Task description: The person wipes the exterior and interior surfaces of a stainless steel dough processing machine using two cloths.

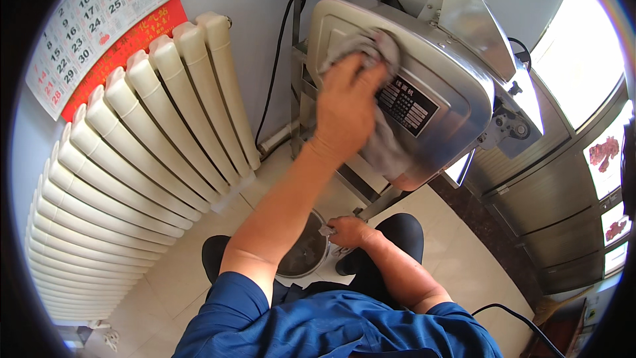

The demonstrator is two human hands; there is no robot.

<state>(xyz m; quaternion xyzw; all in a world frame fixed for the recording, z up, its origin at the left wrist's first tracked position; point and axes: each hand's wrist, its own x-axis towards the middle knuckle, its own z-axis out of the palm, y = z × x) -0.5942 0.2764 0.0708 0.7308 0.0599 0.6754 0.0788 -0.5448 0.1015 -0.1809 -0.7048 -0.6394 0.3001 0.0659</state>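
My left hand (348, 94) presses a damp-looking grey cloth (360, 49) against the side panel of a stainless-steel machine (462, 109). The hand is slightly blurred. One end of the cloth hangs down past the black data plate (408, 105), which bears writing. Close to my right knee, my right hand (350, 232) pinches a small greyish scrap (327, 230) of unclear material. Below it, on the floor between my legs, stands a round metal basin (320, 264) holding murky liquid. My left forearm hides part of the basin.
A cream radiator (144, 124) runs along the left wall beneath a calendar (99, 20). A black cable (274, 69) hangs behind the machine's metal stand (360, 184). Metal-framed doors (541, 209) stand at right. Another black cable (516, 314) crosses the lower right.
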